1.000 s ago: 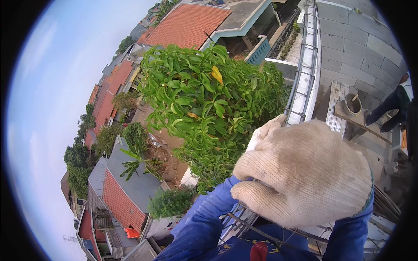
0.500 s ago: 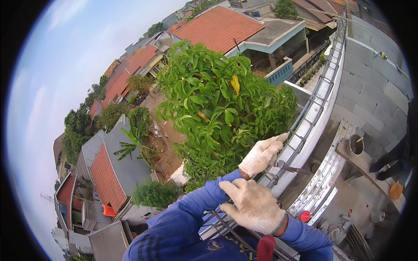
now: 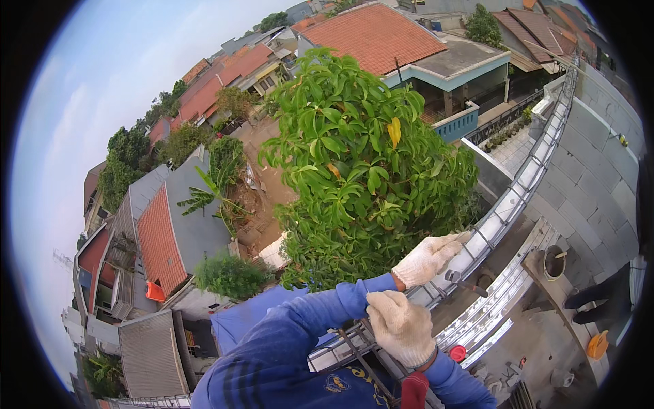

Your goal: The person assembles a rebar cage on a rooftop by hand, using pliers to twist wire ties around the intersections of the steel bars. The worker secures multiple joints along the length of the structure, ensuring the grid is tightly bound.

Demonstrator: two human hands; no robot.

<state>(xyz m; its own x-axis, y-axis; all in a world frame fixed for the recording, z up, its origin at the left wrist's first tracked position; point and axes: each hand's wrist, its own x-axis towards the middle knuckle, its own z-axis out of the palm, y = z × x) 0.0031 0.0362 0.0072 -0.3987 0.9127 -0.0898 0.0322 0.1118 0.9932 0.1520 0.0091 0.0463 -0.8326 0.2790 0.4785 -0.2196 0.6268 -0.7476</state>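
My left hand (image 3: 430, 260), in a white knit work glove, stretches its fingers out flat over the outer edge of a steel rebar cage (image 3: 485, 240). Just right of it a hammer (image 3: 470, 286) rests across the cage, its handle sticking out over the inner side. Closer to my body, my right hand (image 3: 402, 328), in a matching glove, is closed with its fingers curled together beside my left forearm. Whatever those fingers may hold is hidden. More bars of the cage (image 3: 357, 351) pass below my right hand and in front of my torso.
The cage runs along a high white wall top. A leafy tree (image 3: 368, 163) stands outside, houses far below. Inside are a grey block wall (image 3: 579, 163), metal channels (image 3: 490, 300), a plank (image 3: 565, 307) with a bucket (image 3: 555, 262), an orange container (image 3: 597, 345) and another person's legs (image 3: 603, 293).
The view has shifted, so the scene sits differently. My right hand's fingers have drawn in from a spread thumb and forefinger to a closed shape. My left hand stays stretched out.
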